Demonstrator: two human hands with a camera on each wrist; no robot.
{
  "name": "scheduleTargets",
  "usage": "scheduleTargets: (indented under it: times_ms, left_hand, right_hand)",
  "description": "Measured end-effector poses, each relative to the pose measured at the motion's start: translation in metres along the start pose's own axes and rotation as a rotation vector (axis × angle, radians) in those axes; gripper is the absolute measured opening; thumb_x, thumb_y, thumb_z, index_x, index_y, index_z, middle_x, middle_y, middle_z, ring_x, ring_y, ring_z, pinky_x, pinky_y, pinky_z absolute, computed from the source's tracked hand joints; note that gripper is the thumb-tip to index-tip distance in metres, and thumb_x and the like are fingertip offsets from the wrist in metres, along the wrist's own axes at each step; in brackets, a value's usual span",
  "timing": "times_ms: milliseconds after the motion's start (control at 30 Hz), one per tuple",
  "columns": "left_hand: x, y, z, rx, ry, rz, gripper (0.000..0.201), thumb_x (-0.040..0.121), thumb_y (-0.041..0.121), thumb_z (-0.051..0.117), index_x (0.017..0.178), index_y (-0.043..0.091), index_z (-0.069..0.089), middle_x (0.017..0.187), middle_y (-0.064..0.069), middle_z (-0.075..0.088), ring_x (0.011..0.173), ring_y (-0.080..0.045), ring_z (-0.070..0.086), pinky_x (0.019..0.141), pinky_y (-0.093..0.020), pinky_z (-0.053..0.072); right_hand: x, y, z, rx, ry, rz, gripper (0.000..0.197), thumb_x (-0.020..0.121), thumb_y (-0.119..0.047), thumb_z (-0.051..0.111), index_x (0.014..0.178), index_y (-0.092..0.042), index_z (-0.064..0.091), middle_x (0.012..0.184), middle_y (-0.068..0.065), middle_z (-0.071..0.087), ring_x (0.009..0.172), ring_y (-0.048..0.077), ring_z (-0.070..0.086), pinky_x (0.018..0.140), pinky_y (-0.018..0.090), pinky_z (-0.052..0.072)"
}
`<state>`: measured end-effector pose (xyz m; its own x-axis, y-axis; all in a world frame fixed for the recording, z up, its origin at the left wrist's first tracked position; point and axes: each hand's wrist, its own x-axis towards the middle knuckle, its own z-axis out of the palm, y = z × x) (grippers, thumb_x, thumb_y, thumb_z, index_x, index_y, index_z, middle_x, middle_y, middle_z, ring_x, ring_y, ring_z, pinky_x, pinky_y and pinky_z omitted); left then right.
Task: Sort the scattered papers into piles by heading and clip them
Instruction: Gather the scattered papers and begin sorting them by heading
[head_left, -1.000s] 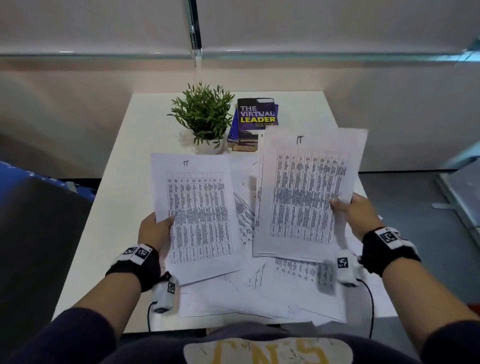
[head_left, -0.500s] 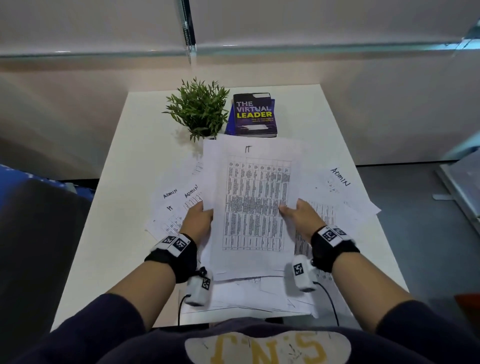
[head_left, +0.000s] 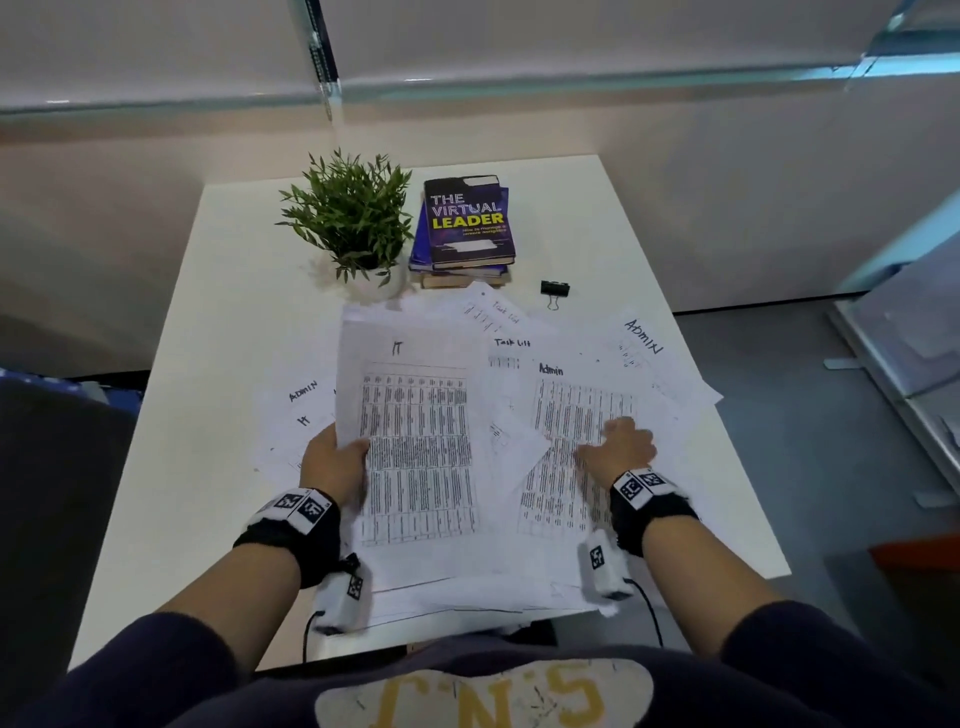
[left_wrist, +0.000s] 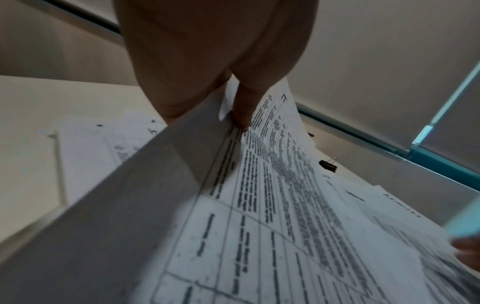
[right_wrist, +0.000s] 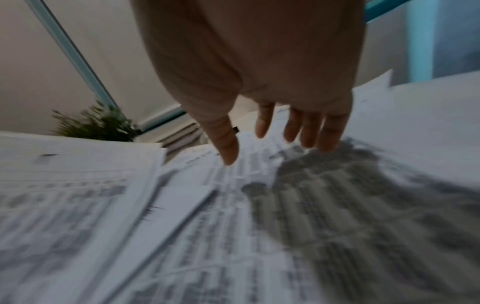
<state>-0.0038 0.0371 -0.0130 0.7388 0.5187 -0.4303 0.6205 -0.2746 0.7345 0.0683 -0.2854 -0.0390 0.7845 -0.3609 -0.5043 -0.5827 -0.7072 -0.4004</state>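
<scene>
White printed sheets lie scattered over the white table (head_left: 239, 270), headed IT, Admin or Task List. My left hand (head_left: 340, 457) grips the left edge of the IT papers (head_left: 415, 441), thumb on top (left_wrist: 241, 107), lifting them off the pile. My right hand (head_left: 621, 447) hovers with straight, spread fingers (right_wrist: 293, 127) just over a sheet headed Admin (head_left: 576, 447). More Admin sheets (head_left: 644, 338) fan out at the right, and Task List sheets (head_left: 511, 340) lie in the middle. A black binder clip (head_left: 555, 289) lies beyond the papers.
A small potted plant (head_left: 353, 218) and a stack of books (head_left: 467, 223) stand at the table's far middle. More Admin and IT sheets (head_left: 301, 405) lie at the left. A dark chair (head_left: 57, 467) stands left of the table.
The two IT sheets were brought together into one stack. My right hand let go and moved right onto the Admin sheet; my left hand keeps the IT stack.
</scene>
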Motion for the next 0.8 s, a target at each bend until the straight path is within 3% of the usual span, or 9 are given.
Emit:
scheduleTargets:
  times_ms: [100, 200, 300, 367, 433, 500, 567, 700, 800]
  left_hand:
    - [0.007, -0.012, -0.005, -0.036, 0.014, -0.065, 0.011, 0.097, 0.017, 0.057, 0.103, 0.009, 0.058, 0.081, -0.013, 0.061, 0.069, -0.026, 0.057, 0.071, -0.034, 0.054]
    - [0.009, -0.018, -0.007, -0.02, 0.019, -0.077, 0.009, 0.097, 0.017, 0.058, 0.102, 0.009, 0.056, 0.089, -0.015, 0.062, 0.081, -0.03, 0.057, 0.079, -0.039, 0.053]
    - [0.009, -0.019, -0.007, -0.036, 0.021, -0.088, 0.009, 0.097, 0.013, 0.057, 0.104, 0.007, 0.055, 0.081, -0.012, 0.058, 0.072, -0.027, 0.054, 0.067, -0.033, 0.05]
    - [0.011, -0.019, -0.006, -0.022, 0.026, -0.082, 0.014, 0.096, 0.015, 0.059, 0.108, 0.007, 0.058, 0.093, -0.016, 0.063, 0.078, -0.029, 0.057, 0.072, -0.035, 0.052]
    - [0.012, -0.019, -0.006, -0.006, 0.02, -0.075, 0.017, 0.096, 0.016, 0.059, 0.109, 0.005, 0.058, 0.098, -0.016, 0.062, 0.084, -0.029, 0.056, 0.072, -0.033, 0.048]
    - [0.013, -0.02, -0.004, -0.009, 0.019, -0.069, 0.017, 0.097, 0.016, 0.058, 0.111, 0.006, 0.058, 0.096, -0.015, 0.061, 0.077, -0.026, 0.055, 0.063, -0.027, 0.044]
    - [0.013, -0.02, -0.003, -0.021, 0.022, -0.08, 0.017, 0.097, 0.016, 0.058, 0.111, 0.007, 0.058, 0.092, -0.015, 0.061, 0.068, -0.022, 0.053, 0.057, -0.023, 0.042]
    - [0.015, -0.023, -0.004, -0.056, 0.022, -0.129, 0.019, 0.095, 0.017, 0.06, 0.112, 0.008, 0.058, 0.086, -0.015, 0.061, 0.068, -0.027, 0.056, 0.059, -0.029, 0.049]
    - [0.015, -0.025, -0.005, -0.069, 0.019, -0.159, 0.022, 0.094, 0.019, 0.062, 0.111, 0.005, 0.06, 0.081, -0.014, 0.06, 0.068, -0.029, 0.056, 0.063, -0.035, 0.052]
  right_hand:
    - [0.008, 0.022, -0.006, -0.06, 0.033, 0.191, 0.095, 0.073, -0.04, 0.08, 0.143, -0.009, 0.024, 0.141, 0.022, 0.028, 0.13, 0.039, 0.032, 0.099, 0.05, 0.04]
    - [0.014, 0.034, -0.003, 0.011, 0.035, 0.245, 0.107, 0.068, -0.036, 0.085, 0.146, -0.01, 0.016, 0.142, 0.021, 0.034, 0.131, 0.039, 0.035, 0.101, 0.05, 0.039]
    - [0.013, 0.036, -0.001, 0.111, 0.122, 0.182, 0.083, 0.076, -0.015, 0.078, 0.14, -0.016, 0.026, 0.134, 0.019, 0.047, 0.125, 0.038, 0.042, 0.102, 0.049, 0.038]
    - [0.009, 0.036, 0.001, 0.175, 0.203, 0.073, 0.064, 0.084, -0.003, 0.066, 0.136, -0.019, 0.032, 0.13, 0.018, 0.052, 0.117, 0.038, 0.05, 0.097, 0.045, 0.043]
    - [0.0, 0.033, 0.002, 0.238, 0.21, -0.079, 0.046, 0.088, -0.003, 0.061, 0.127, -0.018, 0.042, 0.123, 0.014, 0.059, 0.104, 0.033, 0.059, 0.083, 0.035, 0.051]
    - [-0.013, 0.027, 0.002, 0.222, 0.182, -0.234, 0.016, 0.091, -0.002, 0.058, 0.094, -0.017, 0.055, 0.095, 0.005, 0.06, 0.08, 0.024, 0.059, 0.057, 0.018, 0.045]
    - [-0.023, 0.026, 0.005, 0.166, 0.144, -0.364, 0.027, 0.091, -0.004, 0.056, 0.068, -0.018, 0.054, 0.076, -0.001, 0.055, 0.062, 0.016, 0.052, 0.048, 0.016, 0.035]
    - [-0.042, 0.027, 0.008, 0.075, 0.014, -0.464, 0.018, 0.095, -0.021, 0.056, 0.078, -0.017, 0.062, 0.083, -0.003, 0.055, 0.068, 0.012, 0.052, 0.062, 0.031, 0.046]
    - [-0.041, 0.025, 0.003, 0.113, 0.013, -0.402, 0.022, 0.094, -0.019, 0.053, 0.073, -0.015, 0.056, 0.072, 0.0, 0.054, 0.057, 0.019, 0.049, 0.053, 0.029, 0.041]
